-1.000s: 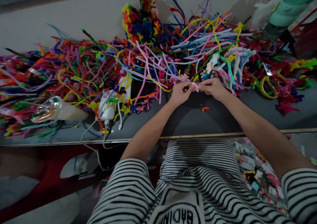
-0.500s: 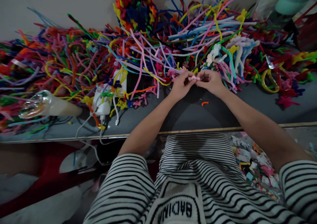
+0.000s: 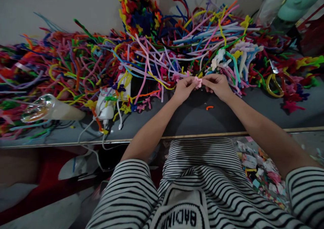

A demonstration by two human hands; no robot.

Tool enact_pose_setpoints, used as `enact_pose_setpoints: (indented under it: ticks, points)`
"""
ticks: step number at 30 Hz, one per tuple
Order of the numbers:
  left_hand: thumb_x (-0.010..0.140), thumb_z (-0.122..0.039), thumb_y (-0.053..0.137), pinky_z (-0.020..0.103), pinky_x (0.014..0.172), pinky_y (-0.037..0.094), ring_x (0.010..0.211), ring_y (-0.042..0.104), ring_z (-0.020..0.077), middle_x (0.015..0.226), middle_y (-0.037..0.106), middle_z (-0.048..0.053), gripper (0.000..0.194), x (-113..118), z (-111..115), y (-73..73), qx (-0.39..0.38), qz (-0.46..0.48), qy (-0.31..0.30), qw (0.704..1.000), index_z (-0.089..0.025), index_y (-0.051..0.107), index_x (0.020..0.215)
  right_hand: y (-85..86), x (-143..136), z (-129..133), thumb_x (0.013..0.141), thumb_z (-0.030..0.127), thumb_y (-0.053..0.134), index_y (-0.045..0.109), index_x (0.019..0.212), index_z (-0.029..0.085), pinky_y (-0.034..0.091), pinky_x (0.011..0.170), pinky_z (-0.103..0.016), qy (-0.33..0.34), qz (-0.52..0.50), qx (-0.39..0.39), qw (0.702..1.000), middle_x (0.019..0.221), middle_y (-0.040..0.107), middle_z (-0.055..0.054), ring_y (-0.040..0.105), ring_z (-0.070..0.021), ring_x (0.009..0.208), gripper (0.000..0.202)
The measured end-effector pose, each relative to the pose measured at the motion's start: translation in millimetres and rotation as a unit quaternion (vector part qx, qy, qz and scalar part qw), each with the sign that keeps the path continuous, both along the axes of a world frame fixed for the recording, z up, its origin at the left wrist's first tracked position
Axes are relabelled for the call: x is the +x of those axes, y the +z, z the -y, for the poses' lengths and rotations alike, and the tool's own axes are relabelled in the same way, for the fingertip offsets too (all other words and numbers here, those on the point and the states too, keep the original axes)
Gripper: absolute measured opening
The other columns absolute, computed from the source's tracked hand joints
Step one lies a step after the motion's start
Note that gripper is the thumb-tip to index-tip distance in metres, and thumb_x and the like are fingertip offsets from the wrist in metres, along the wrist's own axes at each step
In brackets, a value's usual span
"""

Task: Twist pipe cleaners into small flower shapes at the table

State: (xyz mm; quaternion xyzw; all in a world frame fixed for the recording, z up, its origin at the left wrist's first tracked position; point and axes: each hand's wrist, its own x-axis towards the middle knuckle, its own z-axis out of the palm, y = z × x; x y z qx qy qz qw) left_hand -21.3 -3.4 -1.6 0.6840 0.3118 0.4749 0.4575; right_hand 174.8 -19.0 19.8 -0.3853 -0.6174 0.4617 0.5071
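Between my two hands is a small pink fuzzy piece [image 3: 198,82], bent into loops. My left hand [image 3: 184,88] pinches its left side with thumb and forefinger. On the other side, my right hand [image 3: 218,86] has its thumb and forefinger closed at the piece's right edge, the other fingers curled. Both hands are just above the dark table, at the near edge of a heap of coloured pipe cleaners [image 3: 162,58]. A short orange scrap [image 3: 209,107] lies on the table below my right hand.
Yellow-handled scissors [image 3: 274,85] lie at the right. At the left are a white charger [image 3: 105,107] with cables and a plastic-topped cup [image 3: 65,110]. The table's front edge [image 3: 202,135] runs before me. A teal container [image 3: 296,6] stands at the back right.
The pink piece has turned and now shows its looped shape more fully. My right hand's fingers have shifted a little on it. The view has moved slightly.
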Motion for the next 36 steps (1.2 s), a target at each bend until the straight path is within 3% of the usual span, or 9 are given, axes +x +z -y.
enact_pose_setpoints:
  ticks: [7,14,19,26,36]
  points:
    - [0.082,-0.072,0.074,0.024,0.063,0.054,0.067,0.066,0.0112,0.08,0.075,0.004,0.055,1.7,3.1,3.5,-0.05,0.024,-0.025,0.998,-0.018,0.076,0.088,7.5,-0.7,8.9,0.077,0.062,0.085,0.085,0.09,0.024,0.052,0.056,-0.032,-0.029,0.047,0.074,0.996,0.092,0.078,-0.006,0.061,-0.0143,0.062,0.04]
    - [0.084,-0.072,0.073,0.024,0.062,0.053,0.067,0.065,0.0107,0.079,0.075,0.004,0.054,3.0,4.4,2.6,-0.05,0.002,-0.015,0.999,-0.018,0.075,0.086,12.0,-1.6,11.8,0.077,0.059,0.086,0.084,0.082,0.026,0.052,0.06,-0.036,-0.054,0.064,0.074,0.994,0.092,0.077,-0.006,0.06,-0.0163,0.064,0.034]
    - [0.081,-0.076,0.072,0.024,0.063,0.054,0.065,0.064,0.0105,0.074,0.073,0.002,0.058,6.5,6.6,3.0,-0.034,0.001,0.029,0.999,-0.018,0.074,0.083,14.8,-3.8,13.4,0.076,0.06,0.086,0.082,0.08,0.025,0.051,0.059,-0.035,-0.061,0.056,0.073,0.994,0.092,0.076,-0.006,0.057,-0.0143,0.061,0.035]
    - [0.083,-0.073,0.073,0.026,0.069,0.057,0.075,0.069,0.0128,0.084,0.076,0.004,0.055,4.7,5.6,2.6,-0.015,0.02,0.023,0.999,-0.019,0.073,0.096,6.3,-1.4,5.3,0.072,0.072,0.083,0.081,0.089,0.022,0.04,0.046,-0.026,0.011,-0.03,-0.02,0.999,0.066,0.065,-0.001,0.052,-0.011,0.053,0.053]
    - [0.081,-0.075,0.073,0.027,0.073,0.057,0.075,0.068,0.0128,0.082,0.073,0.004,0.056,4.9,12.3,8.6,-0.02,0.015,-0.022,0.999,-0.02,0.072,0.089,6.2,-1.2,3.1,0.066,0.067,0.09,0.079,0.09,0.02,0.038,0.043,-0.021,0.076,-0.055,-0.089,0.992,0.068,0.067,0.001,0.054,-0.0091,0.056,0.054]
